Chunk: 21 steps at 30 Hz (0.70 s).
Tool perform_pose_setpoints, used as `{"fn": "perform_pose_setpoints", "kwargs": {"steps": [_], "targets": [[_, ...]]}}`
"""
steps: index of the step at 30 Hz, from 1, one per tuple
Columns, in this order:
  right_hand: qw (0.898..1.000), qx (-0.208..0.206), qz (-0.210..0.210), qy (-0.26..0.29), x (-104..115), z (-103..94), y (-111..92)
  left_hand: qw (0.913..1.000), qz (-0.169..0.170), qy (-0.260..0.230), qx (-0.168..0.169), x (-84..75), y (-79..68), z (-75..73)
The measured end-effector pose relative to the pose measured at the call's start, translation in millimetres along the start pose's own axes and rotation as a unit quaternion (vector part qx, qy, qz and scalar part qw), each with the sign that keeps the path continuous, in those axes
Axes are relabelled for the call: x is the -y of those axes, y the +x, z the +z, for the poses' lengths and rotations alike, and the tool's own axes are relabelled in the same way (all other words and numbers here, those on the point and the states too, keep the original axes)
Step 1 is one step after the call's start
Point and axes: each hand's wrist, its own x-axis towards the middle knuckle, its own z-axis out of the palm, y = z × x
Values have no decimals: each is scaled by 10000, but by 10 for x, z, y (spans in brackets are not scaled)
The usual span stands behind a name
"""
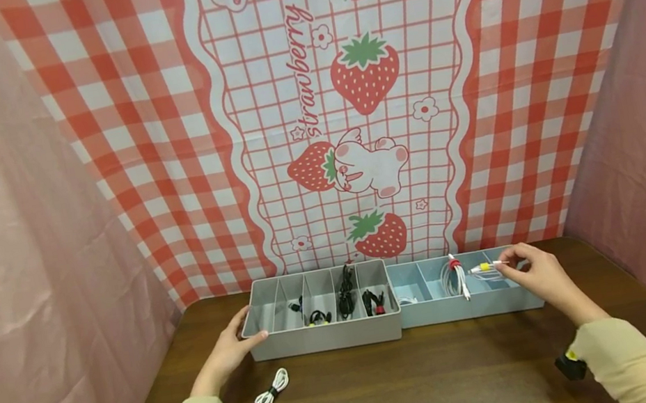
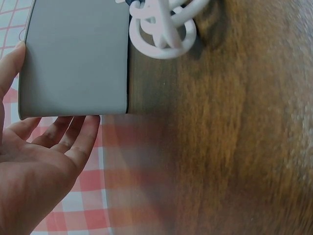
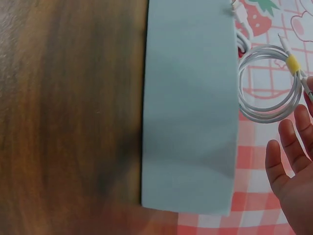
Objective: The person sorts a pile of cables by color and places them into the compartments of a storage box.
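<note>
My left hand (image 1: 228,352) rests on the left end of a grey divided box (image 1: 325,337), thumb at the front rim and fingers against the end wall. With my right hand (image 1: 541,276) I pinch a coiled white cable (image 3: 264,119), bound by a yellow tie (image 3: 293,64), near its plug end. The coil hangs over the right part of a light blue divided box (image 1: 473,308). Beside it, another white cable coil with a red tie (image 1: 454,264) stands up out of a middle compartment. Several dark cables (image 1: 346,296) lie in the grey box.
A white cable (image 1: 273,390) bundled with a black tie lies on the brown table (image 1: 403,386), in front of the grey box's left end. Both boxes stand side by side at the table's back, before a strawberry-print cloth (image 1: 351,176). Pink curtains (image 1: 43,274) hang at the sides.
</note>
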Motion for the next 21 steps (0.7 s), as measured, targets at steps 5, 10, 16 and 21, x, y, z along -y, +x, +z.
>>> {"fn": "perform_pose_setpoints", "kwargs": {"steps": [5, 10, 16, 21], "targets": [[9999, 71, 113, -18, -62, 19, -37, 10000, 5, -22, 70, -241, -134, -18], [9998, 77, 160, 7, -118, 58, -61, 9999, 37, -22, 96, -367, -219, -27], [9999, 76, 99, 23, -113, 77, -77, 9999, 64, -46, 98, -355, -211, -27], [9999, 145, 12, -14, -152, 109, -90, 9999, 55, -51, 84, -377, -227, -27]]}}
